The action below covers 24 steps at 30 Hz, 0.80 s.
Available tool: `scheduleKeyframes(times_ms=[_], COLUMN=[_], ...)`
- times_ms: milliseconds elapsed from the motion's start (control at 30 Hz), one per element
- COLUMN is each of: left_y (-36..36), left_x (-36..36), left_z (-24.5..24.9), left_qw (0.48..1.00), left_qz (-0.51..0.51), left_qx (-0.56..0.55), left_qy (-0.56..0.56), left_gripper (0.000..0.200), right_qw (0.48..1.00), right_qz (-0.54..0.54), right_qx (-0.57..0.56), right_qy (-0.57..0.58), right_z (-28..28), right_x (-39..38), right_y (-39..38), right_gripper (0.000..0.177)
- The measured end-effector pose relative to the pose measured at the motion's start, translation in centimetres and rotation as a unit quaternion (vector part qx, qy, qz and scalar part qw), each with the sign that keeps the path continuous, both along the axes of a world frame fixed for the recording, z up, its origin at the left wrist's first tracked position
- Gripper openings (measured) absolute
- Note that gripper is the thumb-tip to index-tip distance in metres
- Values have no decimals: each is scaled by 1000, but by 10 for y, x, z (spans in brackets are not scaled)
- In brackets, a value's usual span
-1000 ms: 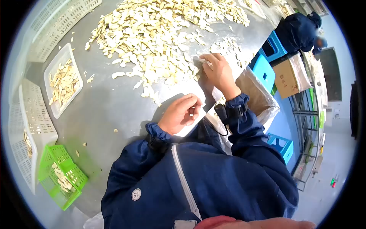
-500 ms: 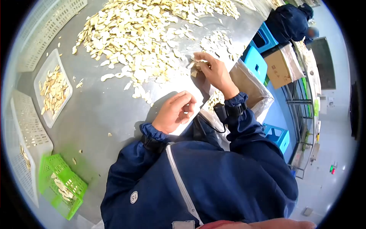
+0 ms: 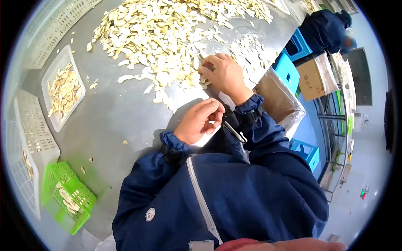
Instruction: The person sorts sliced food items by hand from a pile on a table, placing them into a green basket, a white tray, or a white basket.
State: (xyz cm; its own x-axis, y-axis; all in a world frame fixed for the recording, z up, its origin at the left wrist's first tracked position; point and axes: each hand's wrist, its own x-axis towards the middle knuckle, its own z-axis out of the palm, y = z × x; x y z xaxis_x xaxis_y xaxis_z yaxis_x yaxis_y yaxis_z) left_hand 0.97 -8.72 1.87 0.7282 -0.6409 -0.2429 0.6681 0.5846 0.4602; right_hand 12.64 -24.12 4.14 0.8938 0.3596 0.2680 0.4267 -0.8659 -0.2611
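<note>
Pale dried slices lie in a large heap (image 3: 155, 37) on the metal table (image 3: 113, 113), with a smaller spread of slices (image 3: 249, 52) to its right. My right hand (image 3: 226, 75) is at the lower right edge of the heap, its fingers curled down at the slices; whether it grips any is hidden. Nearer my body, my left hand (image 3: 200, 121) hovers over the table edge with its fingers curled in, and what they hold, if anything, cannot be made out.
At the left are a white tray (image 3: 79, 97) of slices, white perforated baskets (image 3: 39, 125) and a green basket (image 3: 77, 188). To the right stand a lined box (image 3: 276, 94), blue stools (image 3: 288, 73), a cardboard box (image 3: 310, 79) and a person in dark clothing (image 3: 322, 27).
My right hand has moved left and slightly down onto the edge of the heap, its fingers now bent downward. My left hand stays curled in nearly the same place. The view has shifted a little.
</note>
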Motion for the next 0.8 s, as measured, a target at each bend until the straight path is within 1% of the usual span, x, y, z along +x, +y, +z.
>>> scheduleKeyframes(times_ms=[100,133,233,333,433,533,633,700,767,800], left_y=[-1,-1,-2,-2,-2,-1,-2,-2,-1,-2], left_x=[0,0,1,1,1,0,0,1,1,1], left_z=[-3,-2,-2,-3,-4,-6,-8,-7,-4,-6], left_qw=[1000,1000,1000,1000,1000,1000,1000,1000,999,999], left_qz=[1,1,1,-2,4,10,15,20,32,40], left_qx=[-10,-9,-13,-12,-17,-19,-20,-20,-15,-19], left_qy=[1,3,2,0,2,-2,-2,3,13,8], left_gripper=[26,26,26,27,26,26,26,26,25,26], right_qw=[995,994,996,998,999,997,987,958,914,899], right_qz=[-6,-22,-54,7,-3,-29,-48,-53,-51,-44], right_qx=[46,53,53,48,32,46,112,192,274,303], right_qy=[84,95,49,-34,6,47,109,206,294,314], right_z=[6,4,0,-4,-3,-1,2,8,9,10], right_x=[-2,-2,-4,-5,1,4,6,3,2,0], right_y=[0,-4,-5,4,9,5,-9,-17,-24,-25], right_gripper=[23,22,22,23,25,29,33,36,37,38])
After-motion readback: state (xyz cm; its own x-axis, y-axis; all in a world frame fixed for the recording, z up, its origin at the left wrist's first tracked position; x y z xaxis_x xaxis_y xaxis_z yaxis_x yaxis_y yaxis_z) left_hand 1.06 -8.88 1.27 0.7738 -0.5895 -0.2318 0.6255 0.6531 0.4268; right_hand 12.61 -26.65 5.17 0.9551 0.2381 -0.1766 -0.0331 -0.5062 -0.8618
